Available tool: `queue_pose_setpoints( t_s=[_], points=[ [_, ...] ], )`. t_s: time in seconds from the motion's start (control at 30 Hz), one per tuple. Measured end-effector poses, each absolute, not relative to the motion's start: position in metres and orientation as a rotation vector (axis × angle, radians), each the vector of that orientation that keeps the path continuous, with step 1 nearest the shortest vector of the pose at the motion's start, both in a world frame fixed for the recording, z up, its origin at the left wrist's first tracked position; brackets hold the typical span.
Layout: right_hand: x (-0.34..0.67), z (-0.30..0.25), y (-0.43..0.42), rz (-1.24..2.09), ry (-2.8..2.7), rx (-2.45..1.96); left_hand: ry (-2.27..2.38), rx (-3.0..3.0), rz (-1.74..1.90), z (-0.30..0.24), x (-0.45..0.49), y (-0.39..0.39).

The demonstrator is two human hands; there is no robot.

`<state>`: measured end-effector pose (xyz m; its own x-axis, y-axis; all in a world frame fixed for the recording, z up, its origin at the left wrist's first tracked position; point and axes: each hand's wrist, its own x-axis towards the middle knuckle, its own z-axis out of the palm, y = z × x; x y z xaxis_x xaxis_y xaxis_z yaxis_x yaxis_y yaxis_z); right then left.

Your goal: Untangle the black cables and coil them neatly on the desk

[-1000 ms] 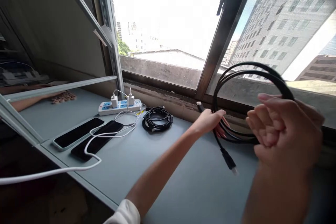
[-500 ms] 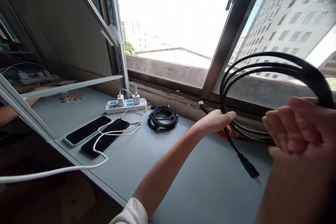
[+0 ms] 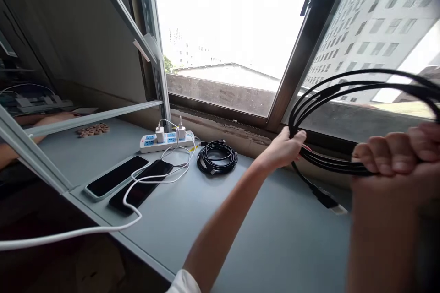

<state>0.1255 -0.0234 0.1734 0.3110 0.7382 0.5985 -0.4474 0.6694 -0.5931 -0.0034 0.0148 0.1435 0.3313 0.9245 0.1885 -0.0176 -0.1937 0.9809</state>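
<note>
A black cable [image 3: 347, 87] is looped into a wide coil held up in front of the window. My left hand [image 3: 283, 149] pinches the coil at its left end, fingers closed round the strands. My right hand [image 3: 398, 160] is close to the camera, its fingers curled over the lower strands of the same coil. One plug end [image 3: 326, 200] of the cable hangs down just above the grey table [image 3: 261, 238].
On the table lie a second coiled black cable [image 3: 217, 163], a white power strip [image 3: 167, 139] with two chargers, and two dark phones [image 3: 118, 181] on white leads. Another person's arm [image 3: 20, 123] rests at far left. A metal window frame [image 3: 302, 55] stands behind.
My right hand went from open beside the coil to fingers curled over its strands. The coil flattened and rose, and my left hand lifted slightly with it.
</note>
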Motion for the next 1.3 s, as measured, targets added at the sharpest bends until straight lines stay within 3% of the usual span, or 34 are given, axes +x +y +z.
queue_pose_setpoints(
  t_s=[0.2,0.33,0.6,0.8,1.1,1.3],
  points=[
    [0.109,0.172,-0.005,1.015,-0.883,-0.371,0.527,1.315,1.512,0.154,-0.006,0.013],
    [0.105,0.171,-0.006,1.059,-0.955,-0.385,0.423,1.342,1.593,0.162,-0.021,0.008],
    [0.106,0.168,-0.027,0.390,-1.320,-0.540,0.727,1.532,1.832,0.176,-0.045,-0.009],
    [0.103,0.173,-0.040,0.084,-1.388,-0.529,0.775,1.488,1.722,0.183,-0.049,-0.020],
    [0.112,0.179,-0.043,-0.041,-1.534,-0.484,0.746,1.460,1.492,0.188,-0.048,-0.031],
    [0.113,0.174,-0.038,0.047,-1.476,-0.526,0.754,1.495,1.425,0.188,-0.047,-0.033]
  ],
)
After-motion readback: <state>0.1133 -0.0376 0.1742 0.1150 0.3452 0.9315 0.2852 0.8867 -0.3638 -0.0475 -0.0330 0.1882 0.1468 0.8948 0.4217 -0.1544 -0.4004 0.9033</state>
